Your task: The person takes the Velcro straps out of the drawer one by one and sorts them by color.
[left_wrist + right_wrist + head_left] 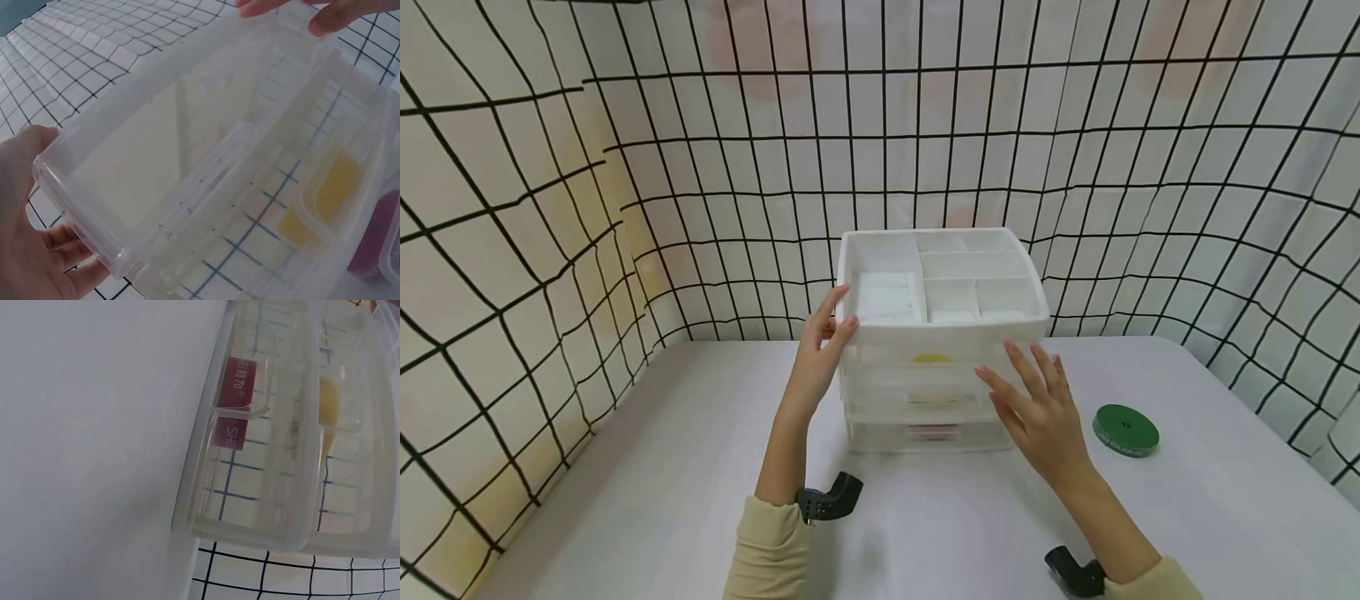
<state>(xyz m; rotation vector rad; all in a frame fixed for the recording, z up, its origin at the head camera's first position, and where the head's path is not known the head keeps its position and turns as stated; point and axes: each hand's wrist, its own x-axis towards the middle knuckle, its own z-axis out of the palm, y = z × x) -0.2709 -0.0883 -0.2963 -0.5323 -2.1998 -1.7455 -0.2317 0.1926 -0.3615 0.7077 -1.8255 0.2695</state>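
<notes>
The left hand (817, 357) grips the plastic drawer box (940, 337) on its left side, maybe so it won't wobble; the right hand (1041, 417), fingers apart, is by its front right.

The drawer unit (943, 340) stood upright between the two hands, with a white top and clear plastic drawers (880, 385) stacked beneath. Its upper left edge was in the grip of the left hand (822, 346), while the right hand (1041, 410) was spread just before the front's right side; whether those fingertips touched it could not be told. Sunk into the top was an open tray (977, 265): one large compartment nearest the left hand, smaller ones toward the right hand's side. Below the level of the hands' grip, the lowest drawer held a dark red item (236, 384) with pale lettering; the drawer above showed something yellow (340, 184).
</notes>
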